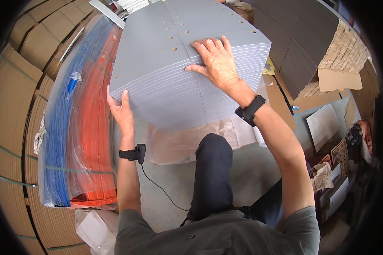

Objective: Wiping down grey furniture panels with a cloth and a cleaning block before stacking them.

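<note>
A tall stack of grey boards [153,63] with drilled holes in the top faces stands in front of me, in two columns side by side. My left hand [121,108] is at the near left corner of the stack, thumb raised apart from the fingers, which go partly out of sight behind the edge. My right hand [214,59] lies over the near edge by the seam between the columns, its fingers spread on the top board and its thumb against the stacked edges. Neither hand has lifted a board.
Plastic-wrapped blue strips [57,157] and red strips [93,148] stand at the left, beside strapped brown cardboard stacks [8,106]. Dark grey panels [297,46] with cardboard padding rise at the right. Crates [339,153] and a white panel [323,127] sit lower right. A cable hangs from my left wristband.
</note>
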`<state>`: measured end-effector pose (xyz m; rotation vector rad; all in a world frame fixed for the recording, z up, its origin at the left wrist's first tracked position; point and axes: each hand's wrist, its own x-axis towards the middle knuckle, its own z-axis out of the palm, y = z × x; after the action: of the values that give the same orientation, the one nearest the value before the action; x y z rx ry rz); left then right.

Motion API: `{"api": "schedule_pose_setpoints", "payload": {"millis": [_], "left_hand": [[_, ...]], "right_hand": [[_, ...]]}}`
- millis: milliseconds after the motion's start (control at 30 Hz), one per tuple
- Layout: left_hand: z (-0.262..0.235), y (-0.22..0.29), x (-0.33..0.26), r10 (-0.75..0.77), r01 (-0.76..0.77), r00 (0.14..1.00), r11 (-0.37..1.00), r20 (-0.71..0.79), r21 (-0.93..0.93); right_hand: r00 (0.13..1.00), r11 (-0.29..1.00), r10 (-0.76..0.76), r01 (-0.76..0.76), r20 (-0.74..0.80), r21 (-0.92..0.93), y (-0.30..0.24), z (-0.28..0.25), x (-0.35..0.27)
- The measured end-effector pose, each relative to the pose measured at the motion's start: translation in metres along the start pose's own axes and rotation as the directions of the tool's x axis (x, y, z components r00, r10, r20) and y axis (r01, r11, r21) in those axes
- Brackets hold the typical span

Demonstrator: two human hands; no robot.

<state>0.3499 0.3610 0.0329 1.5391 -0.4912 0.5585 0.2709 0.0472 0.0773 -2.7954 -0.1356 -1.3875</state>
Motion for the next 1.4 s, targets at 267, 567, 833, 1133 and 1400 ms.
{"api": "schedule_pose_setpoints", "payload": {"millis": [267,567,833,1133,1400], "left_hand": [[0.004,0.006,-0.001,0.006,-0.005,1.0,0.999,-0.028,0.042],[-0.001,-0.005,-0.003,-0.051,0.05,0.996,0.999,-0.069,-0.007],[-0.001,0.018,-0.002,-0.067,0.073,0.995,0.993,-0.076,0.09],[-0.012,0.007,0.014,-0.099,0.101,0.994,0.993,-0.039,0.055],[-0.004,-0.01,0.014,-0.107,0.112,0.99,0.993,-0.089,0.046]], "right_hand": [[1.0,1.0,0.025,-0.025,0.004,0.001,-0.004,0.0,0.003],[0.999,0.999,0.016,-0.015,0.037,-0.028,-0.007,-0.005,-0.001],[0.995,0.999,-0.013,0.017,0.097,-0.036,-0.006,-0.005,0.005],[0.745,0.801,0.588,-0.481,-0.315,0.357,0.095,-0.041,-0.051],[0.69,0.572,0.724,-0.622,0.027,0.535,0.112,-0.014,-0.093]]}}
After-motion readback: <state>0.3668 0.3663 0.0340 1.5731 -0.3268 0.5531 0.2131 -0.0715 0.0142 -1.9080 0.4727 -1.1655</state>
